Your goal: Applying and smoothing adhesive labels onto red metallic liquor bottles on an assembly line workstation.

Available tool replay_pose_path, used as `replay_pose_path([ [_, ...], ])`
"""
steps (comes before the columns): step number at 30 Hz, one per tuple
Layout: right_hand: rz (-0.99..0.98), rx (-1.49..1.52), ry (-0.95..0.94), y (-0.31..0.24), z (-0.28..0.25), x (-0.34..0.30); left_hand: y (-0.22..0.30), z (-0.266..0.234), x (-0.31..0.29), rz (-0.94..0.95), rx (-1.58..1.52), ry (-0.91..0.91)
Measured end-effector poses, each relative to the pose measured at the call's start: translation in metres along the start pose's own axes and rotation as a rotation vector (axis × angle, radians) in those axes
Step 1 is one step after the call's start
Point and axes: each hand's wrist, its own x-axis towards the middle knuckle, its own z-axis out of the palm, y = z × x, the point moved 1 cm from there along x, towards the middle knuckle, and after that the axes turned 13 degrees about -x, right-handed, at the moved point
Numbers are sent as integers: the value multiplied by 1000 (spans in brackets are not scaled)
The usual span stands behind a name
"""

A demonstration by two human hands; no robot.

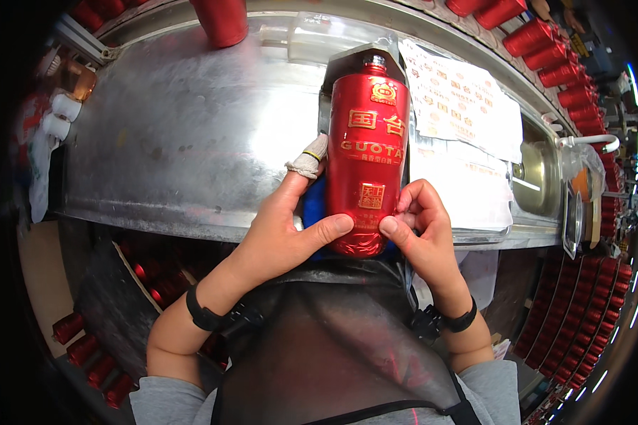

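A glossy red bottle (368,159) with gold lettering lies face up in front of me, its neck pointing away. Behind its top shows a dark angular holder (339,59). My left hand (285,216) grips the bottle's left side, thumb across the lower front. A cloth cover (312,157) wraps one of its fingertips. At the lower right, my right hand (424,230) presses its thumb on the bottle, with the other fingers curled by the edge. Something blue (314,202) shows partly beneath the bottle; the rest of it is hidden.
A metal worktop (184,134) extends to the left, with a red bottle (222,21) at its far side. Printed sheets (461,106) lie on the right, beside a sink (535,177) with a white tap (592,142). Several red bottles stand in rows (578,319) at the right.
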Motion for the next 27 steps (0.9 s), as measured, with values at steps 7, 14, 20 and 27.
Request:
replay_pose_path([
  [7,18,51,-10,-2,0,2,-1,-6,3,-72,-126,34],
  [14,8,13,-4,-4,2,3,-2,-3,2,-5,-49,17],
  [20,43,38,5,-1,-1,2,-1,-3,4,16,31,11],
  [27,214,603,157,5,-41,21,7,18,19,127,113,170],
])
